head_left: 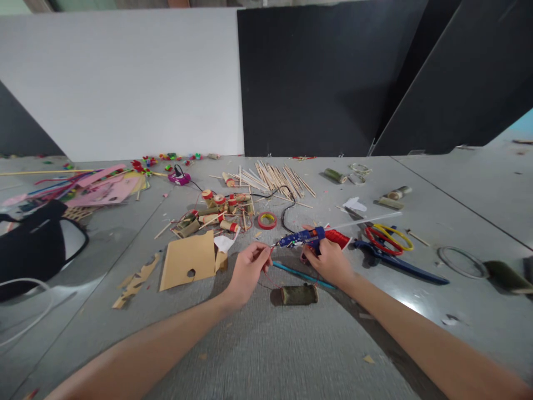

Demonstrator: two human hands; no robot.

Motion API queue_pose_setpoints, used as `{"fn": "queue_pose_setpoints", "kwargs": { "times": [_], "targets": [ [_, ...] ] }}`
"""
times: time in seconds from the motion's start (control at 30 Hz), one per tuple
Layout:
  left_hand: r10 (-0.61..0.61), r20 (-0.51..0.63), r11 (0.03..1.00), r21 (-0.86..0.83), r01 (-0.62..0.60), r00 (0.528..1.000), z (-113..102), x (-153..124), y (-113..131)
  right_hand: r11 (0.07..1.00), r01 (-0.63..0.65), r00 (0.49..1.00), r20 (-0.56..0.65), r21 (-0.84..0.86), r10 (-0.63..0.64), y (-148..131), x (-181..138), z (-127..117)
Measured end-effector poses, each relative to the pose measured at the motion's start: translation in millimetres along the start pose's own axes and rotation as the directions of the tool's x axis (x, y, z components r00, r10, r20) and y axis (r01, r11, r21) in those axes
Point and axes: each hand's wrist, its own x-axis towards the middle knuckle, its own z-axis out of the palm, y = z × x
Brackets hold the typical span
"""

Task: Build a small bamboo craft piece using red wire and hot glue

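My right hand (327, 260) is wrapped round the grip of a blue hot glue gun (303, 237), whose nozzle points left. A clear glue stick (366, 220) sticks out of its back end. Close to the nozzle tip, my left hand (251, 269) is closed in a pinch on a thin red string, which is mostly hidden by the fingers. Loose red string trails below them towards a short bamboo tube (298, 295) lying on its side on the floor. A blue strip (303, 274) lies between my hands, partly under the right one.
Ahead lie a roll of red tape (267, 220), bamboo pieces with red bands (220, 201) and many thin sticks (278, 179). Cardboard (187, 261) sits left; blue-handled cutters (400, 265) and red and yellow scissors (385, 239) lie right. A black cord (285, 214) runs to a purple plug adapter (179, 177).
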Motion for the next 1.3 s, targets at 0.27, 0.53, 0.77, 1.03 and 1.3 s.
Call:
{"fn": "queue_pose_setpoints", "kwargs": {
  "times": [0.27,0.53,0.77,1.03,1.3],
  "targets": [
    [0.001,-0.013,1.000,-0.015,-0.002,1.000,0.7,-0.3,1.7,1.000,0.004,1.000,-0.023,-0.014,-0.005,0.3,0.3,0.8],
    [-0.026,-0.025,0.999,-0.047,0.025,0.999,1.5,-0.3,3.2,1.000,0.000,1.000,-0.020,-0.023,-0.001,-0.9,0.5,0.1],
    [-0.027,-0.028,0.998,-0.054,0.025,0.999,0.9,-0.4,2.4,0.999,-0.024,1.000,-0.008,-0.027,0.024,-0.8,0.3,0.0],
    [-0.034,-0.037,0.998,-0.045,0.033,0.999,1.5,-0.2,2.8,1.000,0.002,1.000,-0.012,-0.027,-0.002,1.5,0.8,0.8],
    [-0.017,-0.036,0.999,-0.044,0.015,0.999,1.5,0.1,3.3,0.999,0.007,1.000,-0.021,-0.041,-0.008,1.4,1.0,0.9]
  ]
}}
